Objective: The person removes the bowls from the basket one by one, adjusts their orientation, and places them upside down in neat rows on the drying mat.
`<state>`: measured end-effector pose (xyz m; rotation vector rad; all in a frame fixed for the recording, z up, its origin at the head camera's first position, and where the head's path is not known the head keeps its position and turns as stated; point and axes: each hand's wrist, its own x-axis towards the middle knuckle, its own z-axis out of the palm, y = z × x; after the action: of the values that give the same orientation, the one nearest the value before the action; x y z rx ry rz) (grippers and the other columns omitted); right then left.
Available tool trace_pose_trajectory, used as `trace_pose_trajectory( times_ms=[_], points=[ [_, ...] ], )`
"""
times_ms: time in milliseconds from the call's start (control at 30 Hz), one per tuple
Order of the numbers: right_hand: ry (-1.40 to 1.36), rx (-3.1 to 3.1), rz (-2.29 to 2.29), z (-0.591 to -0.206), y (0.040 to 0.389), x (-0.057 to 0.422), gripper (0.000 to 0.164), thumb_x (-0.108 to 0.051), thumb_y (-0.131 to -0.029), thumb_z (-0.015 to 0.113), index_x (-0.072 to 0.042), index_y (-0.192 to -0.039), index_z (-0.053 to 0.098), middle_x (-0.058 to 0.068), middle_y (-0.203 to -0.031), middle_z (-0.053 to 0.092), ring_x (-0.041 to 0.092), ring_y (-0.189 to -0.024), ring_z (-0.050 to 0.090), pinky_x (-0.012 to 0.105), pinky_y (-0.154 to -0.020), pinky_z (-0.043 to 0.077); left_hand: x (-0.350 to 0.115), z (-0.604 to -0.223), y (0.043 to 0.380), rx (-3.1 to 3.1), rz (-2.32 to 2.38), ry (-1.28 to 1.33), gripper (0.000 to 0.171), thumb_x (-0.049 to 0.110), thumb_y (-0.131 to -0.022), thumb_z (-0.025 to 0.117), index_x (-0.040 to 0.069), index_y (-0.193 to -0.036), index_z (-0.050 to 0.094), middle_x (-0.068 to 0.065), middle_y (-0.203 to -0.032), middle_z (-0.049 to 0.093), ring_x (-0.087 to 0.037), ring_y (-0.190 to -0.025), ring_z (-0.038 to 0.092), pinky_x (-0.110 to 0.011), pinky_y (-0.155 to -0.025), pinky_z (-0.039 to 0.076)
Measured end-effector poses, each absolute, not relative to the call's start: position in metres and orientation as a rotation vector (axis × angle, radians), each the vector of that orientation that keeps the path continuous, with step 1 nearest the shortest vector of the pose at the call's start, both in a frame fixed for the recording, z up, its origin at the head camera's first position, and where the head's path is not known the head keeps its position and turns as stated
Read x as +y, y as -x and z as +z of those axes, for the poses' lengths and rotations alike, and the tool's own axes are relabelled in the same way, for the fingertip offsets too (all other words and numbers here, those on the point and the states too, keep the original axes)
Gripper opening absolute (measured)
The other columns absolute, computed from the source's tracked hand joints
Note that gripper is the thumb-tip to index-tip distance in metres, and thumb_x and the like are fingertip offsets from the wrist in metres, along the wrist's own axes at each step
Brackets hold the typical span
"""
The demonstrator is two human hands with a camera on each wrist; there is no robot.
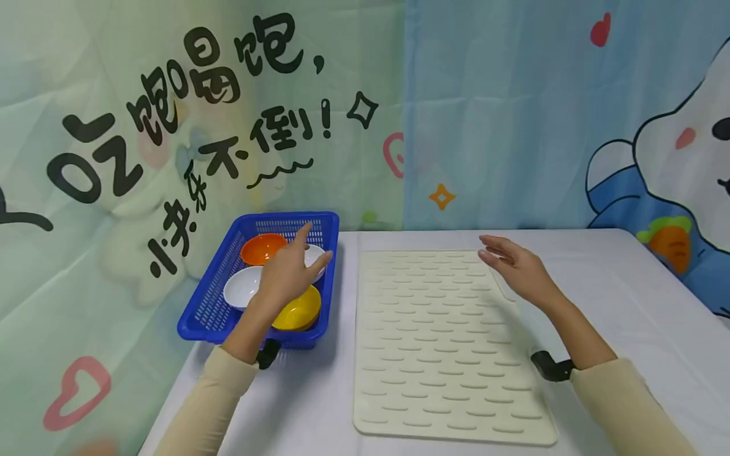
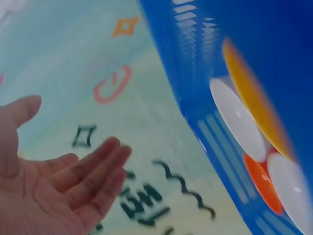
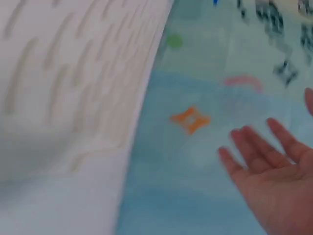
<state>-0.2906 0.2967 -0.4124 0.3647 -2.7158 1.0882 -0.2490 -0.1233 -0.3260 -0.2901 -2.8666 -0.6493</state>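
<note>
A blue plastic basket (image 1: 199, 310) stands at the left of the table with several bowls in it. They are an orange bowl (image 1: 263, 248), a white bowl (image 1: 242, 286), a second white bowl (image 1: 315, 258) partly hidden by my hand, and a yellow bowl (image 1: 299, 311). Over the basket hovers my left hand (image 1: 286, 271), fingers extended and holding nothing; its palm and spread fingers also show in the left wrist view. My right hand (image 1: 521, 272), relaxed and holding nothing, hangs above the far right part of a cream ridged mat (image 1: 439, 354).
The mat lies on a white-covered table (image 1: 599, 272), to the right of the basket. Behind the table hangs a printed curtain (image 1: 490, 126), close to the basket's far and left sides. Dark straps with camera mounts (image 1: 552, 366) sit at both wrists.
</note>
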Motion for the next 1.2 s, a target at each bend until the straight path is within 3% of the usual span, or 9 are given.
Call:
trace_pose_trajectory(
  times_ms=[67,133,267,400,533,833,967,1100,1200],
  points=[
    [-0.290,-2.645,1.171,-0.450,0.312,0.328,0.051,-0.043,-0.093,0.051,-0.029,-0.141,0.038,0.003,-0.139,0.043,0.025,-0.123,0.044,0.049,-0.092,0.041,-0.141,-0.327,0.241,-2.834,-0.723,0.234,0.068,0.044,-0.090,0.055,0.012,-0.144,0.029,-0.015,-0.110,0.063,-0.026,-0.073,0.062,-0.034,-0.058,0.052],
    [-0.217,-2.616,1.235,-0.479,0.323,0.352,0.051,-0.047,-0.091,0.051,-0.036,-0.140,0.037,-0.001,-0.139,0.043,0.021,-0.123,0.044,0.049,-0.092,0.041,-0.158,-0.330,0.234,-2.824,-0.737,0.170,0.064,0.042,-0.091,0.055,0.012,-0.142,0.032,-0.013,-0.098,0.065,-0.024,-0.071,0.061,-0.033,-0.058,0.051],
    [-0.158,-2.699,1.398,-0.487,0.303,0.365,0.065,-0.054,-0.089,0.050,-0.032,-0.145,0.027,0.009,-0.147,0.031,0.034,-0.131,0.030,0.063,-0.096,0.028,-0.187,-0.342,0.225,-2.915,-0.721,0.038,0.060,0.041,-0.090,0.056,0.013,-0.139,0.036,-0.012,-0.087,0.064,-0.024,-0.067,0.058,-0.033,-0.058,0.050],
    [-0.189,-2.884,1.417,-0.468,0.269,0.354,0.074,-0.049,-0.091,0.051,-0.017,-0.149,0.018,0.022,-0.150,0.014,0.046,-0.133,0.010,0.069,-0.096,0.016,-0.209,-0.357,0.222,-3.046,-0.742,-0.040,0.056,0.041,-0.091,0.056,0.012,-0.136,0.039,-0.017,-0.095,0.064,-0.029,-0.079,0.061,-0.042,-0.070,0.052],
    [-0.299,-3.038,1.325,-0.457,0.251,0.343,0.075,-0.038,-0.093,0.052,-0.008,-0.148,0.010,0.029,-0.148,0.002,0.052,-0.131,0.001,0.072,-0.093,0.011,-0.224,-0.370,0.224,-3.135,-0.868,-0.016,0.053,0.040,-0.091,0.055,0.013,-0.135,0.042,-0.021,-0.108,0.060,-0.035,-0.094,0.058,-0.052,-0.081,0.048],
    [-0.627,-3.137,1.122,-0.466,0.248,0.338,0.087,-0.031,-0.083,0.067,0.009,-0.142,0.016,0.037,-0.144,-0.002,0.050,-0.131,-0.010,0.069,-0.096,-0.011,-0.239,-0.386,0.241,-3.279,-1.160,0.242,0.047,0.029,-0.093,0.056,0.015,-0.136,0.044,-0.019,-0.131,0.048,-0.035,-0.106,0.051,-0.059,-0.094,0.035],
    [-0.648,-3.133,1.086,-0.470,0.248,0.342,0.090,-0.031,-0.082,0.068,0.010,-0.142,0.016,0.037,-0.144,-0.003,0.049,-0.132,-0.011,0.068,-0.096,-0.012,-0.238,-0.388,0.250,-3.330,-1.300,0.328,0.049,0.025,-0.093,0.056,0.013,-0.139,0.042,-0.018,-0.131,0.046,-0.031,-0.103,0.051,-0.052,-0.096,0.037],
    [-0.663,-3.125,1.088,-0.470,0.247,0.341,0.088,-0.031,-0.082,0.068,0.009,-0.142,0.017,0.037,-0.144,-0.002,0.049,-0.132,-0.010,0.069,-0.095,-0.012,-0.239,-0.392,0.256,-3.362,-1.484,0.331,0.052,0.020,-0.094,0.055,0.010,-0.141,0.037,-0.017,-0.121,0.049,-0.024,-0.089,0.054,-0.036,-0.087,0.047],
    [-0.666,-3.125,1.099,-0.469,0.247,0.339,0.088,-0.032,-0.082,0.068,0.008,-0.142,0.018,0.037,-0.144,-0.001,0.049,-0.132,-0.009,0.069,-0.095,-0.011,-0.241,-0.397,0.259,-3.388,-1.558,0.297,0.053,0.020,-0.094,0.055,0.010,-0.142,0.036,-0.016,-0.122,0.047,-0.021,-0.085,0.054,-0.031,-0.084,0.047]
  ],
)
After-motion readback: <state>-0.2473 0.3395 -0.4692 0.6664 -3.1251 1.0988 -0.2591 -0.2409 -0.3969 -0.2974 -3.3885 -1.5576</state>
